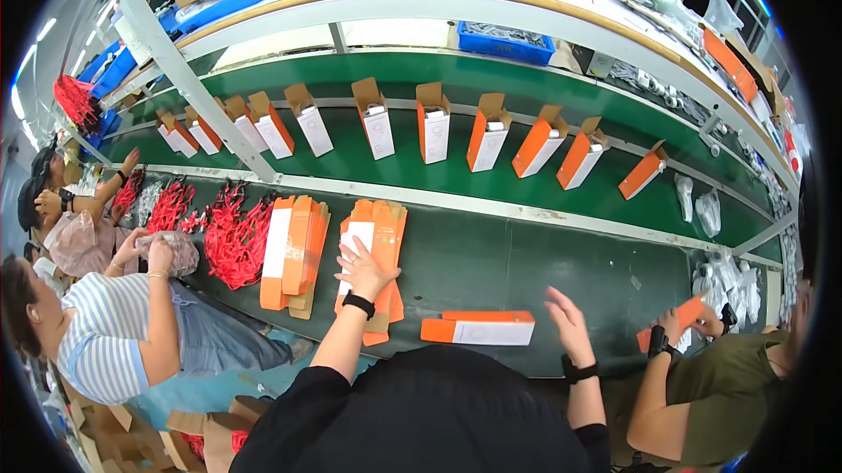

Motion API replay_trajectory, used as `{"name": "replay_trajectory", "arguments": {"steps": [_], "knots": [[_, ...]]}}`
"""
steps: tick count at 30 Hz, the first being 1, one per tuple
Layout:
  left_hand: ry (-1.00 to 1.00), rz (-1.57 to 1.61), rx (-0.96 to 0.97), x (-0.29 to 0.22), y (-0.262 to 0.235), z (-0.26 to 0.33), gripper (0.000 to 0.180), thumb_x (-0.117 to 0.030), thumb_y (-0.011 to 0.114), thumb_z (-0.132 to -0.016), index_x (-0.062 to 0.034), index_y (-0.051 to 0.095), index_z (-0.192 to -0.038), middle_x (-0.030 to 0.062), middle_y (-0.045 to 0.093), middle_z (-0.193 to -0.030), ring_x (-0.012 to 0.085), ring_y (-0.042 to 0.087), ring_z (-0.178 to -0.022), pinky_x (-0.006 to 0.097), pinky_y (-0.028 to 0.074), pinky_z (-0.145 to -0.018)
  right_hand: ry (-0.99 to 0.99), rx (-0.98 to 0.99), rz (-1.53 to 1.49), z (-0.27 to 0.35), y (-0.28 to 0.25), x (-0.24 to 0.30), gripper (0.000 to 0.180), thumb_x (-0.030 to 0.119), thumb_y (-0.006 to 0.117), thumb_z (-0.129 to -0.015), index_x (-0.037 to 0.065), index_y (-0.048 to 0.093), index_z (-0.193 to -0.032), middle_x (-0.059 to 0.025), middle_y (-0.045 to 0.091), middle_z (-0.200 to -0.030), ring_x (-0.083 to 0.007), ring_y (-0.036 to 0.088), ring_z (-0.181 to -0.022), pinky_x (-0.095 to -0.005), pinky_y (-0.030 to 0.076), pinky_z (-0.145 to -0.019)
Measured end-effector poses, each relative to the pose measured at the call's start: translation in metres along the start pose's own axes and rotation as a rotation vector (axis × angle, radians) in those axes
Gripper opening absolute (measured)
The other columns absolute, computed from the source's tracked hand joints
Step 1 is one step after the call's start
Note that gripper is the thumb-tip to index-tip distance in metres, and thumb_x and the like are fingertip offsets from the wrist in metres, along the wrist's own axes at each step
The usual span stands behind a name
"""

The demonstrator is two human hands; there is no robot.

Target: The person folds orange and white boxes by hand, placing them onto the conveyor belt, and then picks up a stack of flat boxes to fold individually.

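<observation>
My left hand [364, 273] rests with spread fingers on a stack of flattened orange-and-white cartons [383, 240] lying on the dark green worktop. Off to the right, my right hand [570, 326] hovers above the worktop's near edge, fingers apart and nothing in it. Between my hands lies a long orange-and-white box [493, 331] on its side, apart from both of them. A second stack of flat cartons [298, 249] sits just left of the first.
Beyond a metal rail, a green belt [338, 135] carries a row of upright open boxes [433, 132]. Red cords [235, 240] are heaped at left, clear plastic bags [726, 284] at right. A person [118, 315] handles a bag on the left; another [710, 394] holds an orange box [674, 322].
</observation>
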State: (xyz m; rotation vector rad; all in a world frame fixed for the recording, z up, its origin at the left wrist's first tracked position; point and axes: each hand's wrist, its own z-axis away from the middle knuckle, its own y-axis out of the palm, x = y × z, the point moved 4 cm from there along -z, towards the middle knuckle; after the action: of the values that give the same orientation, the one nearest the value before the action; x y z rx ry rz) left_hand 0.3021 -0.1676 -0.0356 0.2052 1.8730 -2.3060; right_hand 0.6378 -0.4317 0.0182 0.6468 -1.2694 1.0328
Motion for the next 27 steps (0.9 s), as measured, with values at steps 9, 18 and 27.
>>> {"name": "replay_trajectory", "arguments": {"steps": [9,18,27], "knots": [[0.098,0.222,-0.056,0.012,-0.015,0.019,0.136,-0.046,0.085,-0.052,-0.0092,-0.004,-0.148,0.0334,0.015,-0.144,0.0487,0.027,-0.126,0.063,0.029,-0.096,-0.665,0.324,1.256,-0.013,0.117,-0.006,0.095,0.046,0.078,-0.06,0.017,0.036,-0.141,-0.0138,0.047,-0.135,-0.0352,0.046,-0.121,-0.0594,0.025,-0.106],[0.461,0.434,-0.234,-0.042,-0.095,0.087,0.119,-0.028,0.081,-0.057,-0.004,0.006,-0.146,0.0302,0.016,-0.144,0.0472,0.018,-0.132,0.055,0.018,-0.107,-0.045,-0.332,1.171,-0.074,-0.04,-0.064,0.107,0.042,0.081,-0.061,0.01,0.024,-0.145,-0.0149,0.046,-0.125,-0.033,0.044,-0.113,-0.0532,0.037,-0.088],[1.072,0.349,-0.081,-0.135,-0.061,0.155,0.106,-0.026,0.078,-0.05,-0.0049,0.026,-0.141,0.0268,0.018,-0.144,0.0472,0.025,-0.127,0.057,0.022,-0.103,0.012,0.251,-0.305,-0.045,0.011,0.082,0.034,0.022,0.055,-0.092,-0.002,0.059,-0.115,-0.0104,0.066,-0.092,-0.0088,0.06,-0.058,-0.0202,0.046,-0.046]]}}
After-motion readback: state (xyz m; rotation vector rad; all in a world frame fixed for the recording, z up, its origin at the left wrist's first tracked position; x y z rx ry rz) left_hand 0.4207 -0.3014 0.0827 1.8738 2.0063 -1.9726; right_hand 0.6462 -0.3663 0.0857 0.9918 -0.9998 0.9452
